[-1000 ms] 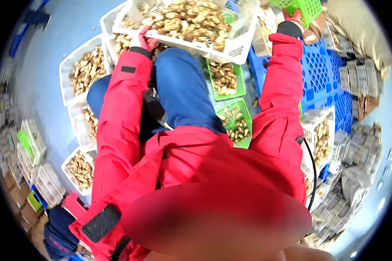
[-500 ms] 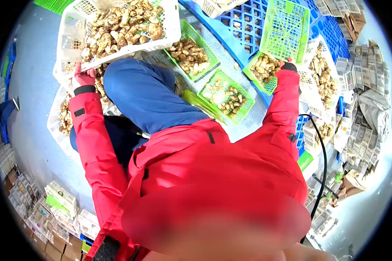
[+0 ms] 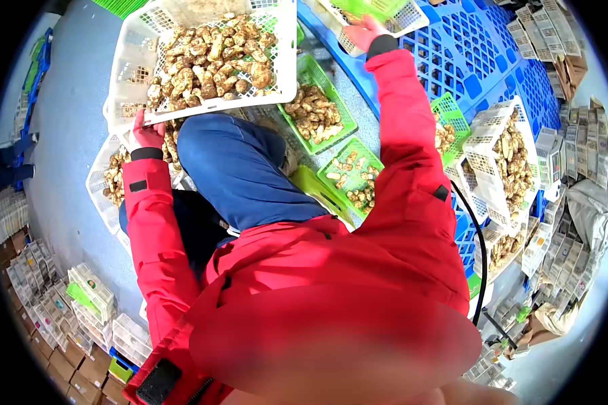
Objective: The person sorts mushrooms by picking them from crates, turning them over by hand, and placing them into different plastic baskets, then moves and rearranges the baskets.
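My left hand [image 3: 148, 134] is closed on the lower rim of a tilted white plastic crate [image 3: 217, 103], which holds many knobbly, soil-stained mushrooms [image 3: 216, 61]. Up at the top edge of view, my right hand [image 3: 365, 32] has its fingers at the rim of a bright green basket [image 3: 370, 8]. That basket lies over a white crate [image 3: 412, 21] on the blue pallet, and its far part is cut off. Below the left hand, a second white crate [image 3: 98, 177] with mushrooms sits partly hidden behind my knee.
Green baskets of mushrooms stand on the floor by my knee, one fuller [image 3: 348, 120] and one with scattered pieces [image 3: 327, 174]. Right of my arm are another green basket [image 3: 460, 121] and a tilted white crate [image 3: 483, 138]. A black cable [image 3: 483, 250] hangs at my right side.
My right hand has gone left and up with the green basket, from above the small filled basket to the white crate at the top. My left hand stays on the crate rim.
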Action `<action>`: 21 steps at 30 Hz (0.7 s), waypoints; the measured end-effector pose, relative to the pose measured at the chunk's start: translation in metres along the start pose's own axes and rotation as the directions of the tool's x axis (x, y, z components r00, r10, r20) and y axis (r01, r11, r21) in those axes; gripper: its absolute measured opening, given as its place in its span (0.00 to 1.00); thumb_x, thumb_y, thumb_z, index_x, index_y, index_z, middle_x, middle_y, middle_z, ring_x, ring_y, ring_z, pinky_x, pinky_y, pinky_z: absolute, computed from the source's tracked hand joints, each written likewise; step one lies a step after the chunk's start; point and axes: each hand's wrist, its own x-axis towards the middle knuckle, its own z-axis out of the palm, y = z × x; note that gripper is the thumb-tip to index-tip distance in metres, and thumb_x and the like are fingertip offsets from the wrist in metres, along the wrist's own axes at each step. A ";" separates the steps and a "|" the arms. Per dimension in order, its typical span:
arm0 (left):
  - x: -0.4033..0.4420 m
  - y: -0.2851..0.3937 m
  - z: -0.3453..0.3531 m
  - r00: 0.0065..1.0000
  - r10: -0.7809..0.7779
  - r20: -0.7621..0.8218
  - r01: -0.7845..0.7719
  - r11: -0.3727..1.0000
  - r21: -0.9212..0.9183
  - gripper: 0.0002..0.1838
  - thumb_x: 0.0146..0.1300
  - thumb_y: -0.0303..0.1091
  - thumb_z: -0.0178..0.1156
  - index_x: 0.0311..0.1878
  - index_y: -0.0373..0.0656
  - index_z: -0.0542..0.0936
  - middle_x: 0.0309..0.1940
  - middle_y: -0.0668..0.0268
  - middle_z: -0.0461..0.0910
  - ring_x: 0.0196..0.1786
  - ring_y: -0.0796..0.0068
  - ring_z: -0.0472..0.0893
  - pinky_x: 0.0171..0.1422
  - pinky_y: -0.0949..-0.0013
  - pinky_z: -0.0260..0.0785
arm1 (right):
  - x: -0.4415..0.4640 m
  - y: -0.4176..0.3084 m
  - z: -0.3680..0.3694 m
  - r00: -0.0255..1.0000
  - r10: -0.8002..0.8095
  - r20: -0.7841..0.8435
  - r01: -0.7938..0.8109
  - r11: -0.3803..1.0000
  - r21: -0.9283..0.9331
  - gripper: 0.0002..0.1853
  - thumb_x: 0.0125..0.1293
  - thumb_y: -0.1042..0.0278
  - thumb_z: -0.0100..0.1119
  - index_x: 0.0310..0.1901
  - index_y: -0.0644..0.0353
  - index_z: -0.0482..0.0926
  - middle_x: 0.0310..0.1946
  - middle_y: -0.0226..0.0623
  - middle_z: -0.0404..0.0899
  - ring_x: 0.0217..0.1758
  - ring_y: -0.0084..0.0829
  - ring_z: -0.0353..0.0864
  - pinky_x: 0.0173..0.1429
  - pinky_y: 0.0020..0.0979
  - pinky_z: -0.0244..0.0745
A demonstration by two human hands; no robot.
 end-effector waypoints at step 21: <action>-0.037 -0.008 0.067 0.988 0.124 0.093 -0.142 0.962 0.233 0.12 0.52 0.43 0.57 0.22 0.46 0.72 0.14 0.70 0.71 0.12 0.76 0.65 0.14 0.76 0.56 | -0.081 0.099 0.073 0.939 -0.106 0.328 0.315 0.651 -0.691 0.20 0.49 0.49 0.55 0.32 0.60 0.79 0.24 0.36 0.78 0.29 0.32 0.77 0.36 0.29 0.71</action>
